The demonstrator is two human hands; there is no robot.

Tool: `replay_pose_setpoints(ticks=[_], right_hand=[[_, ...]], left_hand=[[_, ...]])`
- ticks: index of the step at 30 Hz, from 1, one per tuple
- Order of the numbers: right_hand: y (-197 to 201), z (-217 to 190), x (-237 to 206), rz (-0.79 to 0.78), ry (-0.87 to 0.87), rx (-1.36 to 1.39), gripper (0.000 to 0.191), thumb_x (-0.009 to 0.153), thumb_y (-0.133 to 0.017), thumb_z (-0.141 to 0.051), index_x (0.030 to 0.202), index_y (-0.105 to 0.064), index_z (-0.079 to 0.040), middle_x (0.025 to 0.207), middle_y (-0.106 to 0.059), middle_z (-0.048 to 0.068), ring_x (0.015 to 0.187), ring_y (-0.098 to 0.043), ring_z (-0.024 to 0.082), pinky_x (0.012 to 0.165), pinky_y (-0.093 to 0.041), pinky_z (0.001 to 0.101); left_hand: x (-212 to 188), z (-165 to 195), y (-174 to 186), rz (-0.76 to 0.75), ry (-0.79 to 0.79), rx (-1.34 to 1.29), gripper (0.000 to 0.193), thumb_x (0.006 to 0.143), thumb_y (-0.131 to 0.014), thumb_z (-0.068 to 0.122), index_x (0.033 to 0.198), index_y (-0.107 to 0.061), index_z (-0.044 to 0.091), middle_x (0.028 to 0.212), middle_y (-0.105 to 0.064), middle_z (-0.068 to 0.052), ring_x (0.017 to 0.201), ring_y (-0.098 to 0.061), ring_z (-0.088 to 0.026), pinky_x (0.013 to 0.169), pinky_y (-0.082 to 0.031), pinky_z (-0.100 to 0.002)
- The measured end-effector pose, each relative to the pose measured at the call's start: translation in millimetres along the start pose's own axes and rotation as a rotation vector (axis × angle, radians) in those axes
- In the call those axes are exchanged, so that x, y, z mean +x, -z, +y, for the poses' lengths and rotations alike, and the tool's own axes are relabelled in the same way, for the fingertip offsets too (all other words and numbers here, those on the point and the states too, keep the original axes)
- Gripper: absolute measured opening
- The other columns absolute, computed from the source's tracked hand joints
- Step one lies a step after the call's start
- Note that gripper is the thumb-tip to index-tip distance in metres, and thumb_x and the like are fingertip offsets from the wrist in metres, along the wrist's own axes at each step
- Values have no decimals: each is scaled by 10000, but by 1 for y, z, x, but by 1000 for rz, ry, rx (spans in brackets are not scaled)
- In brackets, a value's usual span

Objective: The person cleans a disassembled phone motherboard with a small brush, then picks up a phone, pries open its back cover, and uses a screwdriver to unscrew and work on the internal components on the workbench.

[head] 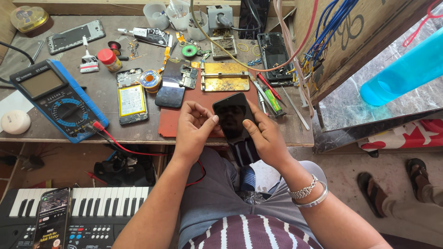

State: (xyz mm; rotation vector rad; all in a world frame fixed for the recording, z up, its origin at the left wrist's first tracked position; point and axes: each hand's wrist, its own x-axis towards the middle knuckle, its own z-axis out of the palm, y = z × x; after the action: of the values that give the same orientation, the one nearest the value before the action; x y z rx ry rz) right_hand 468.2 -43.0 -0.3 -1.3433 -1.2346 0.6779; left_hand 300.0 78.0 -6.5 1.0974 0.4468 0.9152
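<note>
I am looking down at both hands holding a black smartphone (pixel 236 127) above the near edge of the workbench (pixel 110 117), just at 6 o'clock from the brass-coloured repair jig (pixel 224 76). The phone's long axis is running from about 11 o'clock at its top to 5 o'clock at its bottom, glass side up. My left hand (pixel 194 131) is sitting at the phone's 9 o'clock side, fingers curled, thumb tip pressing on the left edge of the glass. My right hand (pixel 265 136) is cradling it from 3 o'clock, fingers wrapped under the body, thumb lying on the screen's right edge. Both hands are touching it, the right carrying more of it. The blue multimeter (pixel 57 99) is lying well apart at 9 o'clock.
</note>
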Motion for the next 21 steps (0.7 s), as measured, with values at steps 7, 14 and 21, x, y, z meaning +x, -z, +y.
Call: replay_pose_setpoints(ticks=[7, 14, 21], right_hand=[[4, 1, 0, -28, -58, 113, 527, 1060, -539, -138, 1550, -424, 16, 1305, -664, 84, 1134, -591, 68, 967, -491, 231], [5, 4, 3, -45, -61, 154, 517, 1054, -541, -131, 1536, -432, 23, 1312, -652, 69, 1136, -592, 63, 966, -496, 229], [3, 2, 5, -26, -80, 40, 475, 1042, -553, -133, 1484, -492, 28, 1233, -716, 89, 1099, -610, 69, 943, -499, 232]], left_hand=[[3, 6, 2, -60, 11, -17, 313, 936, -676, -54, 1069, -416, 61, 967, -619, -76, 825, -673, -144, 745, -625, -339], [4, 6, 4, -107, 80, -38, 210, 948, -646, -25, 971, -463, 77, 954, -607, -44, 819, -669, -138, 751, -629, -346], [7, 9, 8, -171, 159, 27, 97, 996, -544, 0, 951, -512, 80, 934, -606, -15, 853, -631, -95, 798, -550, -275]])
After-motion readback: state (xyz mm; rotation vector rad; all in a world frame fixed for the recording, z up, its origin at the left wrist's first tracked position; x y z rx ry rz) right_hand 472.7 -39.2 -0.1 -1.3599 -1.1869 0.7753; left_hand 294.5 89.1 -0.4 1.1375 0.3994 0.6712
